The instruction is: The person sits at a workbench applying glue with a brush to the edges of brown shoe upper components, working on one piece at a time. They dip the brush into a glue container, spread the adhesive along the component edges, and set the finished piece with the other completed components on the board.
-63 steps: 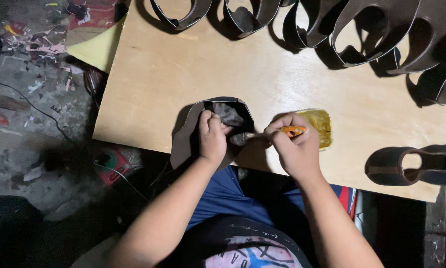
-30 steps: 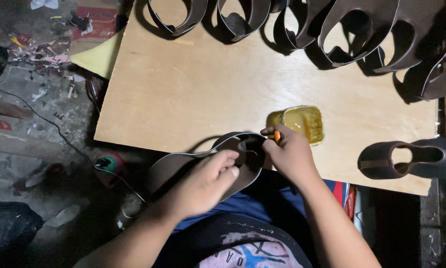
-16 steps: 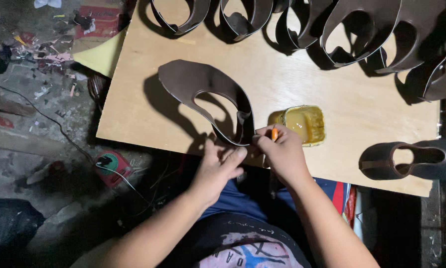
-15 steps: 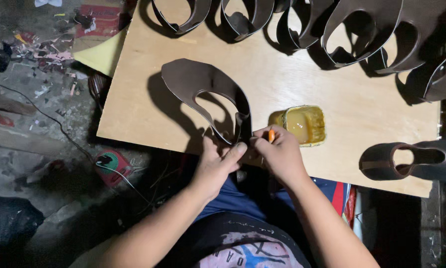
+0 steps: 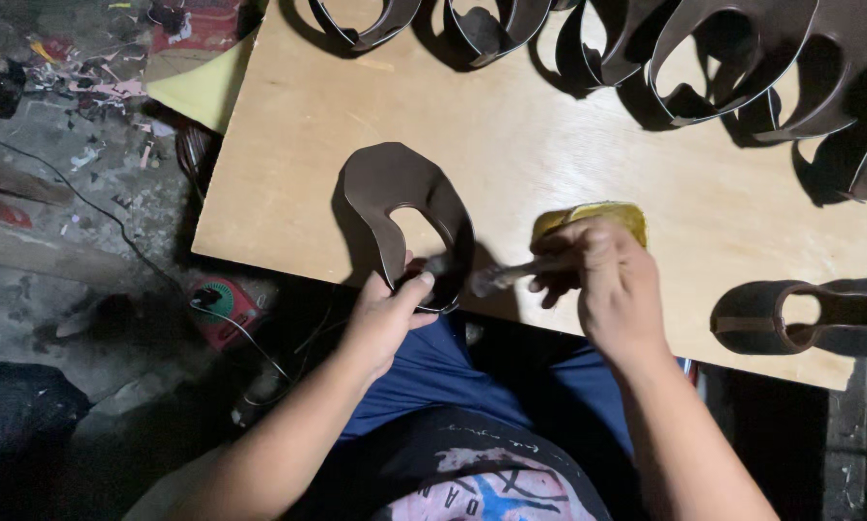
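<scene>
A dark brown leather shoe upper [image 5: 399, 188] with an oval opening stands tilted on the plywood board [image 5: 510, 145]. My left hand [image 5: 387, 311] pinches its near end at the board's front edge. In my right hand [image 5: 609, 289] is a small brush [image 5: 503, 275], its tip pointing left at the near end of the upper. Just behind that hand sits a small pot of yellow glue [image 5: 597, 217], partly hidden by my fingers.
Several curved brown uppers [image 5: 713, 58] stand in a row along the board's far edge. Another upper [image 5: 805, 318] lies at the right front corner. To the left of the board are a yellow sheet [image 5: 202, 89], a littered floor and a cable.
The upper went from lying folded at the front edge to being lifted and opened out on the board. My right hand moved right, and the brush now points at the upper's near end.
</scene>
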A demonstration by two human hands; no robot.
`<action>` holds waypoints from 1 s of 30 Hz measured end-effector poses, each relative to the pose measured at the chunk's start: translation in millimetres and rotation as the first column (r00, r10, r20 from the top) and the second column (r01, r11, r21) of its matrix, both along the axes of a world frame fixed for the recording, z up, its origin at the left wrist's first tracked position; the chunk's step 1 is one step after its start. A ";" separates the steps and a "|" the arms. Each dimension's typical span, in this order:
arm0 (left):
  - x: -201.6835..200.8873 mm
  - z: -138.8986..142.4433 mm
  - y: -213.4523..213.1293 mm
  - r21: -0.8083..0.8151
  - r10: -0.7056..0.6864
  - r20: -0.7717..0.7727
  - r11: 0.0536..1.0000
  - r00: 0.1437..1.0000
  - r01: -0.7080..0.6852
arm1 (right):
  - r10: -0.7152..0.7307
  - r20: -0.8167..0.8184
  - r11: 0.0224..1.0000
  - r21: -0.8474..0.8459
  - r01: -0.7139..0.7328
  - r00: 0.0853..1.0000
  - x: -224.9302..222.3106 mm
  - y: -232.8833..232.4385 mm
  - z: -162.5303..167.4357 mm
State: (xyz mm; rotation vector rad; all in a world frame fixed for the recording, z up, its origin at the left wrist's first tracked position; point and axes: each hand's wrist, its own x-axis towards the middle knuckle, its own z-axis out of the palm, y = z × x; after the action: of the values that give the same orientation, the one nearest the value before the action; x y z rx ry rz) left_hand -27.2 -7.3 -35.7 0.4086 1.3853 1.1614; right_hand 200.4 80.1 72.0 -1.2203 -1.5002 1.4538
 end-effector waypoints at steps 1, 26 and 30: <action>-1.0 -1.0 0.2 0.009 -0.001 0.010 1.000 1.000 0.001 | 0.069 -0.063 0.998 0.010 -0.068 0.996 -5.8 -1.6 -4.0; -24.5 10.2 6.3 0.368 -0.164 -0.148 0.906 0.975 0.208 | 0.071 0.069 0.985 0.154 -0.081 0.995 -26.4 -30.1 -49.8; -18.5 2.9 12.9 0.374 -0.054 -0.219 0.918 0.974 0.135 | -0.003 -0.223 0.996 0.091 0.024 0.975 -12.4 -31.7 -42.8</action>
State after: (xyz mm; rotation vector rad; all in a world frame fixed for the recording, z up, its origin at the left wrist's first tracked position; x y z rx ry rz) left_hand -45.6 5.6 -32.9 0.8911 1.2900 1.3434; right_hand 188.0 48.5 29.2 -0.9751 -1.3879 1.4428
